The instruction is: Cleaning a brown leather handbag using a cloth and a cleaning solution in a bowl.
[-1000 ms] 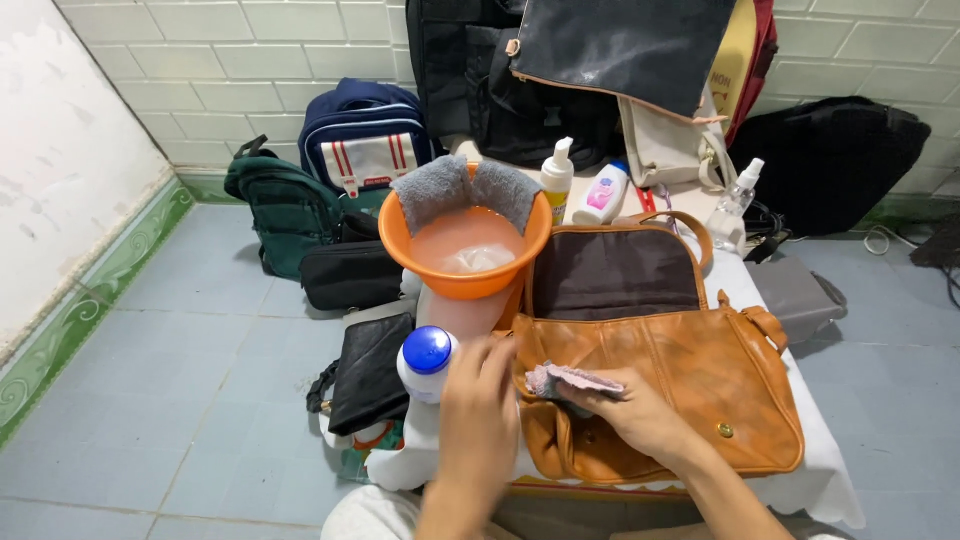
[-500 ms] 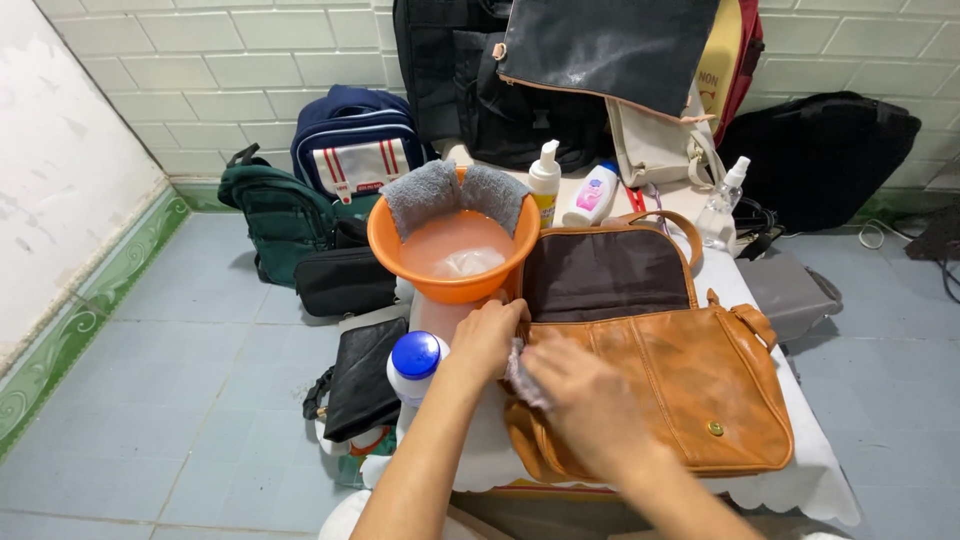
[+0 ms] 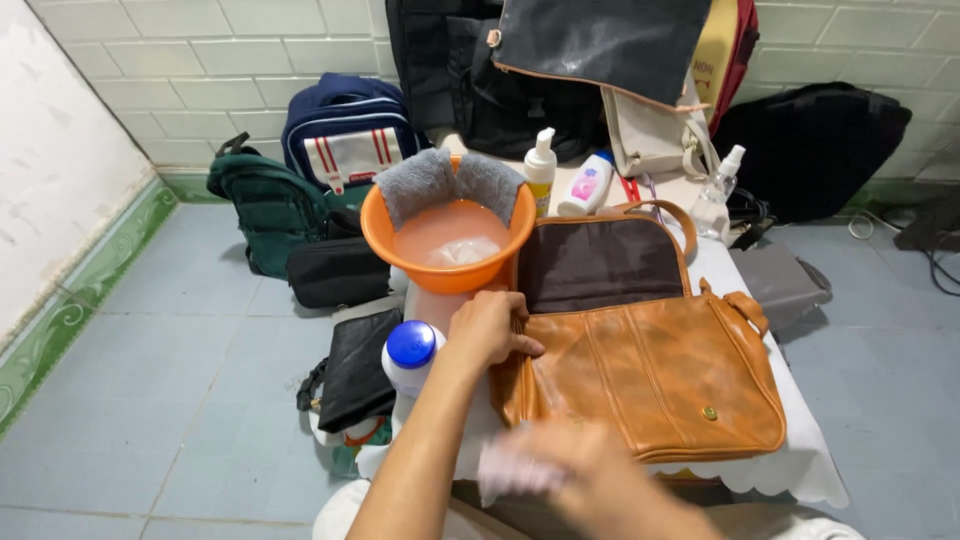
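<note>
Tan leather handbag (image 3: pixel 640 375) flat on white-clothed table (image 3: pixel 800 470), flap open toward 12 o'clock. Left hand (image 3: pixel 490 330) at its 9 o'clock edge, fingers pressed together on the leather. Right hand (image 3: pixel 575 470) at 6 o'clock, blurred, gripping pale cloth (image 3: pixel 505 470). Orange basin (image 3: pixel 450 235) at 11 o'clock; blue-capped bottle (image 3: pixel 410 355) at 9.

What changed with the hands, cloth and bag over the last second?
The right hand slid the cloth from the bag's left part down past its near edge; it is blurred there. The left hand moved up from beside the blue-capped bottle to the bag's upper left corner and rests there. Bag, bottle and orange basin stayed put.
</note>
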